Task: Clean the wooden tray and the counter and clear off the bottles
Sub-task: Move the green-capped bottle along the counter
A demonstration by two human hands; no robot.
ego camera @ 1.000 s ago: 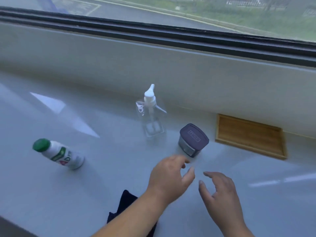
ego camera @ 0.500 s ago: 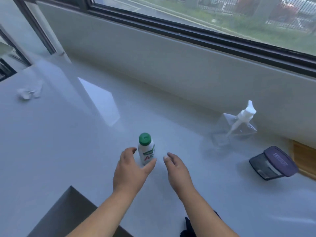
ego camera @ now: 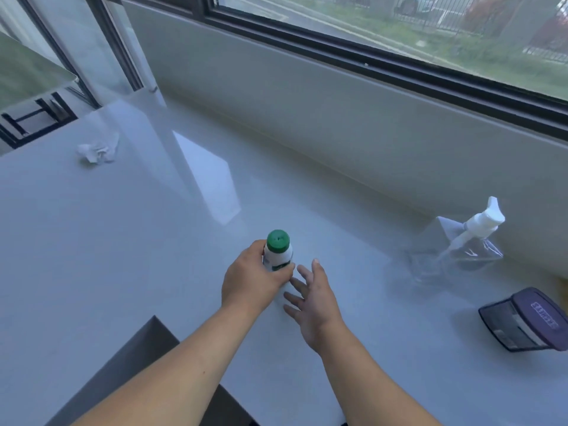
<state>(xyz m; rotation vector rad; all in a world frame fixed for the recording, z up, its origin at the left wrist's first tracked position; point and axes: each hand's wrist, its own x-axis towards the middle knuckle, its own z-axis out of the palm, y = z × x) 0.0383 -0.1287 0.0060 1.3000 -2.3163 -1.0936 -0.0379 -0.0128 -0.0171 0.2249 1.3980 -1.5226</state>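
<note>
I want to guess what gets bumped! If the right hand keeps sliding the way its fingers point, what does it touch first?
Probably the small bottle with the green cap, which the left hand already grips. The right hand is open; its fingertips point there.

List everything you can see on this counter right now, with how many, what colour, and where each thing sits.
small bottle: one, white with green cap, upright at centre of counter
pump bottle: one, clear with white pump, right, near the wall
lidded box: one, dark with purple lid, far right
crumpled tissue: one, white, far left
counter: one, pale grey, below the window
left hand: one, grip closed around the small bottle
right hand: one, open, fingers spread, beside the small bottle
</note>
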